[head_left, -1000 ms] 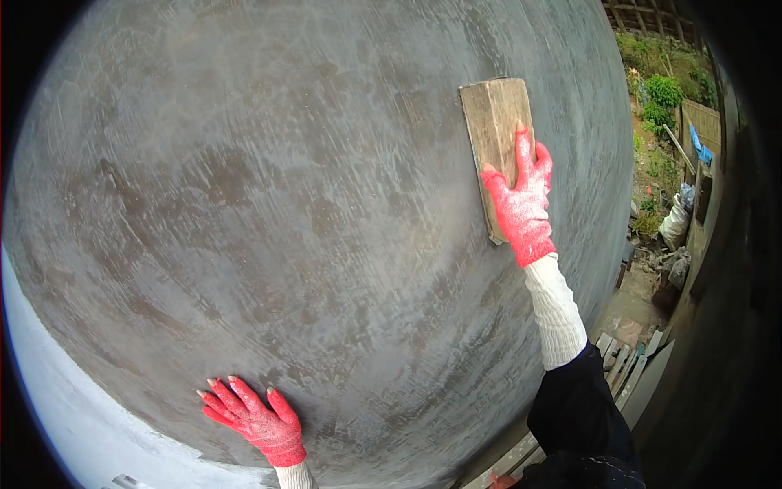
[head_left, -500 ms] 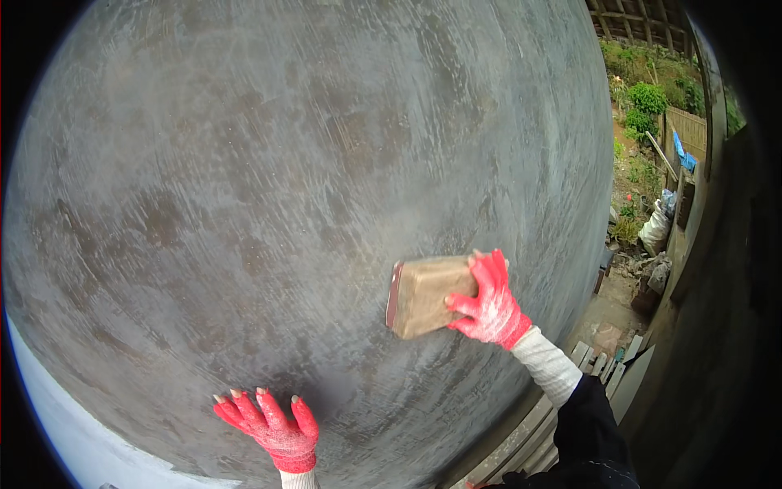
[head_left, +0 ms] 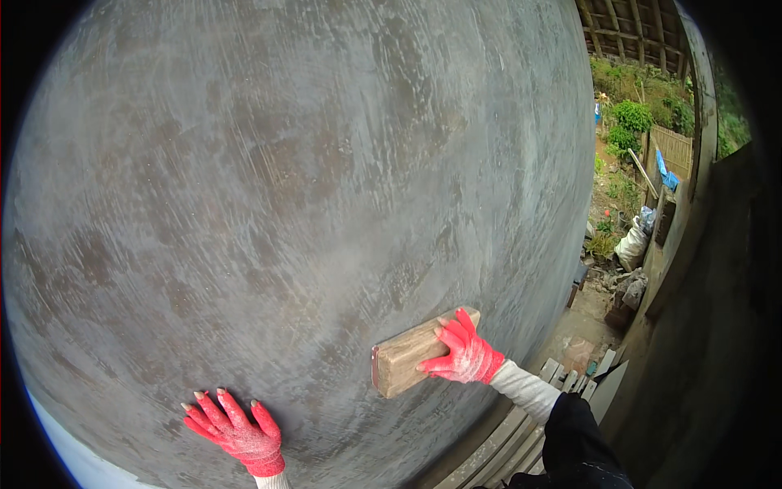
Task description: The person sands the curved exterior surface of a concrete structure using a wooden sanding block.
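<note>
Your right hand [head_left: 466,357] in its red glove clamps the rectangular wooden float [head_left: 417,355] flat against the grey plastered wall [head_left: 309,187] near its lower edge; your left hand [head_left: 236,432] presses spread-fingered, holding nothing

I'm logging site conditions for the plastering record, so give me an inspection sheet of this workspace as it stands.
Surface: grey plastered wall, with streaky, darker damp-looking patches.
Job's things: wooden float, pressed flat against the wall low down.
Clutter: stacked planks at the wall's foot; sacks and rubble further off.
Grips: right hand in a red glove holds the float; left hand, red-gloved, fingers spread, rests on the wall, holding nothing.
Cables: nothing seen.
Surroundings: outdoors, with green bushes, a slatted fence and roof timbers above.
</note>
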Action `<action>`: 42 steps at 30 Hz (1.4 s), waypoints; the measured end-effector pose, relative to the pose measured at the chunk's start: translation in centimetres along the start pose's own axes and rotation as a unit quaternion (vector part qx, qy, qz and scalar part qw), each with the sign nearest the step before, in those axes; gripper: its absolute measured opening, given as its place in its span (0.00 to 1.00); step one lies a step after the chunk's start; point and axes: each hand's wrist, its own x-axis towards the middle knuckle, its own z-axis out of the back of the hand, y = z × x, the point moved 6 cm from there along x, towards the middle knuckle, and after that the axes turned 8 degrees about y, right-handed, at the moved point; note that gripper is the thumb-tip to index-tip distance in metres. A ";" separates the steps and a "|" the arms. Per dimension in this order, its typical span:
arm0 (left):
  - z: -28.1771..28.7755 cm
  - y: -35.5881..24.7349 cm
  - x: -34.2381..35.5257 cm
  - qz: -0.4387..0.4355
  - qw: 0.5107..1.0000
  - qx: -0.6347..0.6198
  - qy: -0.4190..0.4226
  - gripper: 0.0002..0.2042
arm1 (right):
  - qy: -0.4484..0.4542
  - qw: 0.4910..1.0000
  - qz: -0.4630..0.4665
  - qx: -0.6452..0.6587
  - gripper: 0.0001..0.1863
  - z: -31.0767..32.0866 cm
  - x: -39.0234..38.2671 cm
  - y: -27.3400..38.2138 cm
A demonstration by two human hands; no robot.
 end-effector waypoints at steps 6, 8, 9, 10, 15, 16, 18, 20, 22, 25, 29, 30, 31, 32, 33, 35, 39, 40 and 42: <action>0.0 1.6 -1.1 0.022 0.999 0.026 0.014 0.30 | -0.196 0.952 -0.233 -0.024 0.50 12.4 18.1 -13.4; 0.8 1.1 -0.4 0.008 1.000 -0.001 -0.005 0.30 | -0.220 0.935 -0.275 -0.036 0.46 14.1 19.1 -14.4; 0.5 0.3 -0.3 0.000 1.000 -0.013 -0.001 0.30 | -0.217 0.936 -0.274 -0.044 0.46 14.2 17.4 -14.4; 0.0 -0.5 0.0 0.008 0.999 -0.029 0.021 0.30 | -0.190 0.942 -0.261 -0.089 0.48 13.5 15.0 -13.7; -0.3 0.5 0.0 0.007 1.000 -0.023 -0.001 0.29 | 0.009 0.999 -0.009 -0.031 0.37 -0.6 -1.7 -3.3; -0.2 0.5 0.3 0.009 0.999 -0.035 0.005 0.29 | 0.062 0.997 0.023 -0.044 0.31 -2.5 -5.3 -3.1; 0.2 1.1 0.0 0.021 0.999 -0.024 0.003 0.27 | 0.054 0.996 0.038 -0.053 0.31 -1.0 -2.6 -4.1; 0.7 1.2 -0.3 0.028 0.999 -0.019 -0.003 0.24 | 0.001 0.998 0.012 -0.060 0.36 3.5 3.1 -7.2; 0.7 0.8 -0.3 0.036 0.999 -0.016 0.001 0.24 | -0.101 0.993 -0.052 -0.030 0.48 8.7 8.8 -12.2; 0.4 0.4 -0.4 0.036 0.999 -0.010 0.005 0.24 | -0.219 0.948 -0.222 -0.062 0.40 15.6 17.1 -20.3; 0.2 0.2 -0.4 0.046 0.999 -0.002 -0.002 0.24 | -0.238 0.943 -0.215 -0.089 0.39 14.9 15.9 -20.2; 0.4 0.2 -0.4 0.039 0.999 0.001 0.002 0.26 | -0.190 0.955 -0.209 -0.089 0.43 12.7 13.8 -17.5; 0.5 0.3 -0.4 0.030 1.000 0.005 0.006 0.28 | -0.141 0.977 -0.143 -0.074 0.49 9.7 10.3 -15.1; 0.4 0.2 -0.3 0.028 1.000 0.005 0.000 0.28 | -0.121 0.990 -0.024 -0.064 0.48 7.3 6.4 -12.5; 0.5 0.1 -0.1 0.030 1.000 0.002 -0.004 0.28 | -0.070 0.995 0.044 -0.057 0.45 4.9 2.1 -11.2; 0.5 0.3 0.1 0.060 0.998 0.006 -0.014 0.23 | 0.053 0.995 0.049 -0.062 0.40 2.5 -2.0 -11.2; 0.7 0.6 -0.5 0.055 0.998 0.013 -0.014 0.24 | 0.033 0.984 0.133 -0.113 0.37 6.8 3.7 -13.5; 0.7 0.5 -0.6 0.052 0.999 0.014 0.001 0.25 | -0.009 0.992 0.082 -0.097 0.39 9.1 6.5 -15.3; 0.5 0.6 -0.8 0.051 0.998 0.024 0.013 0.27 | -0.101 0.990 -0.074 -0.067 0.51 12.5 12.1 -19.7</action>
